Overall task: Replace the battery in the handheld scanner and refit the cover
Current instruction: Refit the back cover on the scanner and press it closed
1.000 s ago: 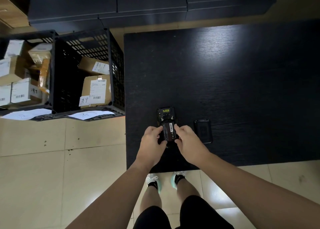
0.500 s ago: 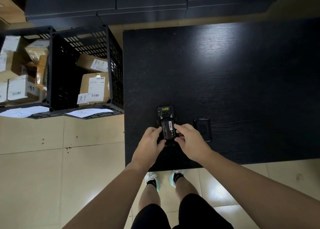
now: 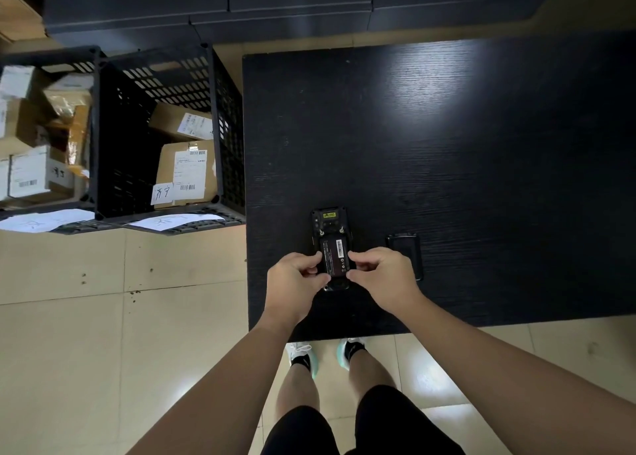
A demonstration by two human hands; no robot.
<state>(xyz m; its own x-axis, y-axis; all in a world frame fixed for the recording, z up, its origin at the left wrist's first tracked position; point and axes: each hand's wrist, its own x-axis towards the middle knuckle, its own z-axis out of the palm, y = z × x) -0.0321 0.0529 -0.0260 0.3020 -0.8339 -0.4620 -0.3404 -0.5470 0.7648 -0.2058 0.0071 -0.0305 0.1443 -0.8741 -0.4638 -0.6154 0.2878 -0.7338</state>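
The black handheld scanner [image 3: 328,221] lies face down near the front edge of the black table [image 3: 447,145], its back open. A black battery [image 3: 335,256] with a white barcode label sits in the open bay. My left hand [image 3: 294,284] grips the scanner's lower left side, thumb at the battery's left edge. My right hand [image 3: 380,275] pinches the battery's right edge with thumb and fingers. The black battery cover [image 3: 407,248] lies flat on the table just right of my right hand, partly hidden by it.
Two black plastic crates [image 3: 220,110] holding cardboard parcels stand on the tiled floor left of the table, with paper sheets on their front rims. Dark cabinets run along the far wall. My legs and shoes show below the table's front edge.
Both hands stay on the scanner and battery. My fingers have shifted slightly along the battery's sides; the battery looks seated lower in the bay. The cover has not moved.
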